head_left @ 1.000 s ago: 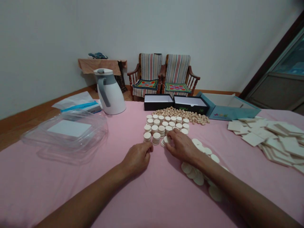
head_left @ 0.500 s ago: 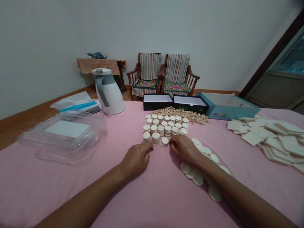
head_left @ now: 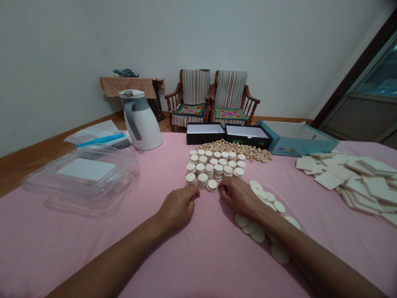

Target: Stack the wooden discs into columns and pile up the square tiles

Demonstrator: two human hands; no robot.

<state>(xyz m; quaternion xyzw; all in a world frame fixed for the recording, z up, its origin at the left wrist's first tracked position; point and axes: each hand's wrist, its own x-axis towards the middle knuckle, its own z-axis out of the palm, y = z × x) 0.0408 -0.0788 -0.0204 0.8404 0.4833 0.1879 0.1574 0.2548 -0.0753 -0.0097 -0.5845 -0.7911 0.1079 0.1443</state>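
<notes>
Head view: left hand (head_left: 178, 210), right hand (head_left: 239, 198) curled near low disc stack (head_left: 212, 185), grasp unclear; stacking seemed underway, alignment likely needed next.

1. Right forearm (head_left: 297, 244) hides some loose discs (head_left: 257, 235).
2. Whether the left hand (head_left: 177, 209) or right hand (head_left: 238, 194) grips anything: unclear; curled fingers conceal it.
3. Both forearms run off the bottom edge.
4. Square tiles (head_left: 369, 182), far right of the right hand, leave the frame.
5. Lettering on the black box (head_left: 256, 143) beyond the hands: too small.
</notes>
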